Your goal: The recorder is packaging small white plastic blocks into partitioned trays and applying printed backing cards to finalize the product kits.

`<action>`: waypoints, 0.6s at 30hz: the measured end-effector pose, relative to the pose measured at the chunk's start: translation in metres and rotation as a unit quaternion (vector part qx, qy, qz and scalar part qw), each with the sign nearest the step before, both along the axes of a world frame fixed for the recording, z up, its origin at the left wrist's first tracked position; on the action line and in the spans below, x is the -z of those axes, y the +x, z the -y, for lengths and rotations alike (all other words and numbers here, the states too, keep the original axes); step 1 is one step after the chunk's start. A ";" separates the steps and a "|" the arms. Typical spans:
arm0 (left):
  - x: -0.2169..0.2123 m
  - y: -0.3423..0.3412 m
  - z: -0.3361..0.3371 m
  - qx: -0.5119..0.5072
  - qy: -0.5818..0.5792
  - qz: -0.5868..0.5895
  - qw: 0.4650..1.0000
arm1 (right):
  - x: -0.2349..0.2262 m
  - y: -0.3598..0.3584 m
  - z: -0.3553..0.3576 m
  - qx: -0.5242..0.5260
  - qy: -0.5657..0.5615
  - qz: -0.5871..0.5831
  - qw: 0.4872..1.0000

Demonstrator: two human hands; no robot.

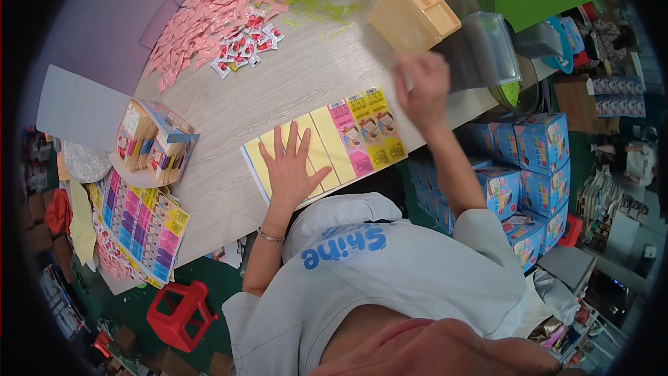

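Tabletop [226, 132] bears paper [334, 138] under splayed left fingers [291, 141].

The head view comes from the left of 2 fisheye cameras worn side by side on the wearer's head. It faces steeply down, upright and unmirrored, with the wearer's white printed T-shirt [410, 264] nearest, filling the lower middle. The left hand [291, 167] and right hand [423, 87] show whole and near, on either side of the middle, with the printed strip sheet [332, 143] between centre and left. The wood-grain tabletop [223, 108] spreads away toward the upper edge. The wide lens also takes in the red plastic stool [174, 320] at lower left and stacked blue cartons [543, 143] at right, all bounded by 1 dark rounded rim.
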State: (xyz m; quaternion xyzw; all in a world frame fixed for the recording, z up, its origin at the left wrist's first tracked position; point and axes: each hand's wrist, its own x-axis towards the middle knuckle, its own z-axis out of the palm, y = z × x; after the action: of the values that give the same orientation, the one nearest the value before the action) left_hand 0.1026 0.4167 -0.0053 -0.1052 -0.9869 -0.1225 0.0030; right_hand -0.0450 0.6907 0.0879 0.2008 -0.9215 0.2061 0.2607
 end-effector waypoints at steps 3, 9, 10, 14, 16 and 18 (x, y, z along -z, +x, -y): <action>0.001 0.009 -0.001 -0.011 0.004 -0.001 1.000 | -0.044 -0.065 -0.032 0.171 0.109 -0.057 0.978; -0.002 0.021 -0.004 -0.020 0.008 0.017 1.000 | -0.044 -0.108 -0.048 0.142 0.090 0.110 0.980; -0.001 0.022 -0.005 -0.022 0.011 0.016 1.000 | -0.045 -0.111 -0.051 0.141 0.093 0.108 0.980; -0.004 0.029 -0.005 -0.027 0.029 0.010 0.999 | -0.064 -0.108 -0.045 0.109 0.015 -0.019 0.994; -0.010 0.024 0.000 -0.031 0.036 0.009 0.999 | -0.078 -0.083 -0.010 0.058 -0.043 -0.121 0.990; -0.020 0.007 0.008 -0.075 0.231 -0.073 0.967 | -0.057 -0.045 0.040 -0.108 -0.163 0.012 0.981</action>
State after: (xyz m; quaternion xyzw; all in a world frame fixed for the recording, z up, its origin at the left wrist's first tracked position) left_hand 0.1094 0.4087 0.0151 -0.0356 -0.9338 -0.3389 0.1088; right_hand -0.0896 0.6506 0.1451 0.2515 -0.8517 0.3826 0.2550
